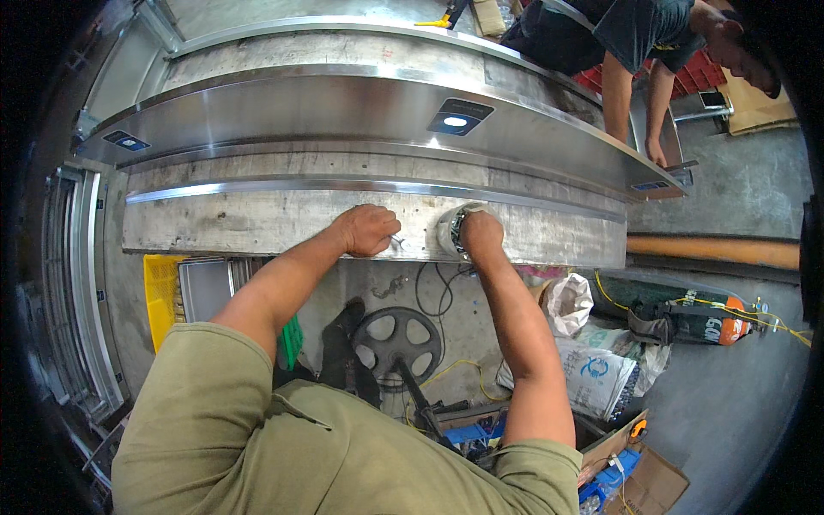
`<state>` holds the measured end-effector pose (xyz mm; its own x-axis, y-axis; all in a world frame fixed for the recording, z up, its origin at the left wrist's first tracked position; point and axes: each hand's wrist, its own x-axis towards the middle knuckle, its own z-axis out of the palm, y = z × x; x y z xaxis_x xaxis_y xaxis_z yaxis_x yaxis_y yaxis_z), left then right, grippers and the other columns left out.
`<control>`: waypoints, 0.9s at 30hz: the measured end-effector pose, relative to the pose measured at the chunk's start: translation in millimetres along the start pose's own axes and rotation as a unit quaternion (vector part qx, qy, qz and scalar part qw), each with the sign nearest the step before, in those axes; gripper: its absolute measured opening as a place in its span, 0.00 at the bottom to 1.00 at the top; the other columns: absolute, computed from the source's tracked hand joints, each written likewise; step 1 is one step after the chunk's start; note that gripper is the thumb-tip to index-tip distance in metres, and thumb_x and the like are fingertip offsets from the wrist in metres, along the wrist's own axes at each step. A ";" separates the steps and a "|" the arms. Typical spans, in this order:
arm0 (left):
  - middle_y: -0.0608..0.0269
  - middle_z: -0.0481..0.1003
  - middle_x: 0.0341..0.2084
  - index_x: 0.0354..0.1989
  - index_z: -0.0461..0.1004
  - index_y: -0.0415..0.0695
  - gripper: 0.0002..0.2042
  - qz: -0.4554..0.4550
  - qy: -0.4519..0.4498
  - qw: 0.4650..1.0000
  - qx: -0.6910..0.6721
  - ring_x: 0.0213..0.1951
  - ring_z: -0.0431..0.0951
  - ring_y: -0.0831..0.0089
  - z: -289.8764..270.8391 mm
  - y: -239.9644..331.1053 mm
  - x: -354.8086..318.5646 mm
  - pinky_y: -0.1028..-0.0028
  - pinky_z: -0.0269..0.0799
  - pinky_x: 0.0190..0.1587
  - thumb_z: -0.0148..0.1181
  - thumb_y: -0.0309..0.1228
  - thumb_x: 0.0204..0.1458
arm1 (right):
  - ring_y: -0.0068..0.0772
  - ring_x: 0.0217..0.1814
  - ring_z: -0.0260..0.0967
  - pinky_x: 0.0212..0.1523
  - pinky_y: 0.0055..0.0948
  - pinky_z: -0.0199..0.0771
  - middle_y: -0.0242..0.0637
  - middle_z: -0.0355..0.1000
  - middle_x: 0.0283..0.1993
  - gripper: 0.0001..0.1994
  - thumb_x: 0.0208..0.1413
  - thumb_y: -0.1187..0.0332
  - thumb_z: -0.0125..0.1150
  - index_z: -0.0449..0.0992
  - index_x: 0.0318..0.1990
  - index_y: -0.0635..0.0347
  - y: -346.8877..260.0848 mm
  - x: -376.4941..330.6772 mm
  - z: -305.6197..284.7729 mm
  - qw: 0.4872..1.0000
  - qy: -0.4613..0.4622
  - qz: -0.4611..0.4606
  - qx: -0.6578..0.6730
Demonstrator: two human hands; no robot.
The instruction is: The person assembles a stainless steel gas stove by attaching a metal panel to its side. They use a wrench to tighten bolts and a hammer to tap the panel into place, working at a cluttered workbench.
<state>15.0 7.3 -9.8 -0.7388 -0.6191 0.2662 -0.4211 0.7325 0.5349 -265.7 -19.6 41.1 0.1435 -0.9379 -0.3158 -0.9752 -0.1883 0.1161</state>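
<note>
A long, scuffed, whitish-grey counter (283,221), stained and pocked, carries a long brushed-steel panel (318,112), glossy and bent along its edges, with dark rectangular labels. The panel runs lengthwise over the counter's far part, and a narrow shiny metal strip (343,184) lies parallel on the counter's near side of it.

At the counter's near edge, right of its middle, stands a round, pale, open-topped container (445,236) holding small metallic pieces, too small to identify. The right hand (482,232) reaches into its mouth; whether those fingers grip anything cannot be told. The left hand (369,230), over the counter's near edge left of the container, has its fingers curled closed on a small shiny metal piece (396,241) that pokes out.

Below the counter's left end is a yellow plastic crate (160,300); below its middle, a black spoked wheel (397,343); below its right end, a printed white sack (592,378). Past the counter's right end, a co-worker's hand (656,153) is at the panel's tip.
</note>
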 end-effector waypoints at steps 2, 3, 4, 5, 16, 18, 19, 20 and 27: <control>0.55 0.69 0.28 0.30 0.68 0.44 0.09 -0.002 -0.004 1.000 -0.008 0.34 0.73 0.51 -0.7 -0.5 -0.1 0.56 0.70 0.38 0.59 0.30 0.41 | 0.43 0.37 0.80 0.35 0.38 0.80 0.47 0.80 0.34 0.09 0.54 0.68 0.55 0.82 0.33 0.59 2.8 -3.1 -15.0 0.999 0.014 -0.005 0.032; 0.55 0.69 0.27 0.30 0.68 0.44 0.09 -0.001 -0.002 1.000 -0.007 0.34 0.73 0.51 -0.8 -1.2 0.0 0.56 0.70 0.38 0.58 0.30 0.41 | 0.42 0.35 0.80 0.33 0.37 0.80 0.47 0.79 0.32 0.09 0.54 0.69 0.55 0.81 0.32 0.60 8.5 -8.5 -24.1 0.997 0.037 -0.004 0.063; 0.55 0.69 0.27 0.30 0.68 0.44 0.09 -0.001 -0.001 1.000 -0.007 0.34 0.73 0.51 -0.8 -1.2 -0.6 0.56 0.70 0.38 0.58 0.30 0.41 | 0.41 0.33 0.79 0.32 0.36 0.79 0.46 0.79 0.30 0.09 0.53 0.70 0.54 0.80 0.31 0.62 14.1 -16.4 -31.9 0.994 0.058 -0.003 0.094; 0.55 0.69 0.27 0.30 0.68 0.44 0.08 -0.001 0.002 1.000 -0.007 0.34 0.73 0.51 -0.3 -1.2 -0.7 0.55 0.70 0.38 0.58 0.30 0.41 | 0.39 0.30 0.77 0.30 0.35 0.78 0.45 0.78 0.29 0.08 0.53 0.70 0.53 0.78 0.31 0.62 23.4 -28.5 -38.7 0.959 0.063 0.039 0.274; 0.54 0.70 0.29 0.31 0.70 0.44 0.08 -0.025 -0.053 0.998 0.019 0.36 0.73 0.52 -5.6 3.9 4.1 0.55 0.70 0.40 0.57 0.31 0.43 | 0.28 0.23 0.63 0.21 0.27 0.64 0.29 0.64 0.26 0.11 0.55 0.57 0.57 0.72 0.32 0.53 22.2 -114.1 39.6 0.472 0.084 0.315 0.819; 0.53 0.70 0.30 0.31 0.70 0.44 0.08 -0.038 -0.062 0.997 0.026 0.36 0.72 0.51 -4.1 3.4 4.3 0.55 0.69 0.40 0.56 0.31 0.43 | 0.26 0.18 0.60 0.18 0.27 0.59 0.27 0.63 0.21 0.14 0.55 0.56 0.58 0.73 0.28 0.57 21.2 -94.5 53.9 0.655 0.131 0.289 0.686; 0.53 0.70 0.29 0.31 0.70 0.43 0.08 -0.041 -0.067 0.997 0.028 0.36 0.72 0.51 -2.7 1.6 3.9 0.54 0.69 0.39 0.56 0.31 0.43 | 0.26 0.18 0.60 0.18 0.28 0.58 0.27 0.63 0.20 0.15 0.55 0.56 0.58 0.73 0.26 0.58 24.7 -88.5 57.7 0.702 0.143 0.275 0.641; 0.52 0.70 0.29 0.31 0.70 0.43 0.08 -0.041 -0.066 0.997 0.027 0.36 0.72 0.50 -1.1 -0.2 3.2 0.54 0.69 0.39 0.56 0.31 0.43 | 0.26 0.17 0.60 0.18 0.29 0.58 0.27 0.64 0.20 0.16 0.54 0.56 0.58 0.73 0.25 0.60 26.1 -82.6 59.7 0.746 0.152 0.262 0.593; 0.53 0.71 0.29 0.35 0.73 0.44 0.11 -0.066 -0.100 0.988 0.092 0.35 0.73 0.51 -1.2 4.1 7.3 0.54 0.70 0.39 0.57 0.33 0.43 | 0.50 0.29 0.72 0.35 0.44 0.70 0.56 0.73 0.26 0.18 0.48 0.59 0.60 0.74 0.28 0.71 20.1 -141.5 48.7 0.730 0.290 0.289 0.547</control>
<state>8.5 5.4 -4.8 -0.7525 -0.6579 0.0305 -0.5959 0.6999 0.3938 -313.8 123.4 42.3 -0.6072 -0.7943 -0.0222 -0.4073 0.3351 -0.8496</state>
